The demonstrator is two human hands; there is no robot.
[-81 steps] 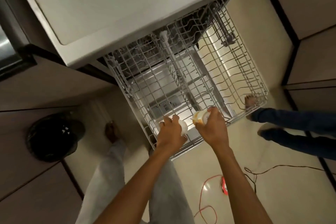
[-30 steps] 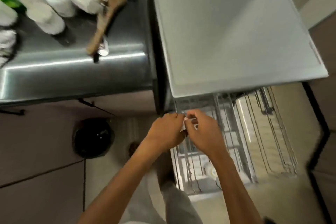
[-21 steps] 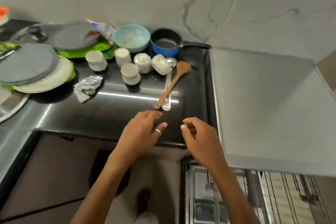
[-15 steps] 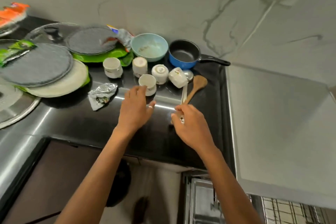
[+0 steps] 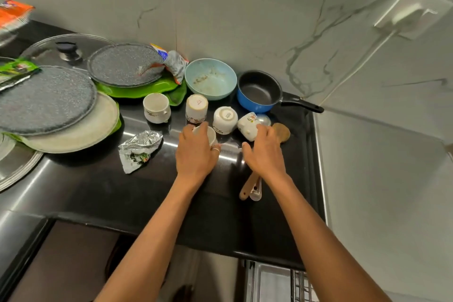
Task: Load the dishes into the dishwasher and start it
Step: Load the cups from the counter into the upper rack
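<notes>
A black glossy countertop (image 5: 98,191) below a marble wall holds the dirty dishes, well apart from the wire dishwasher rack (image 5: 301,284) at the lower edge. A pale blue soiled bowl (image 5: 210,78) and a blue saucepan (image 5: 259,92) stand at the back. The left hand (image 5: 196,154) curls round an upright white ceramic cup (image 5: 208,133). The right hand (image 5: 264,152), fingers spread and not closed, touches a tipped white floral cup (image 5: 247,125) beside a wooden spoon (image 5: 282,131). A nudge could roll that tipped cup into its neighbours, and carrying one cup per hand invites a slip.

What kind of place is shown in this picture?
Most likely a home kitchen: used cups, a dirty bowl and a blue saucepan stand on a dark counter, with a dishwasher rack below.
</notes>
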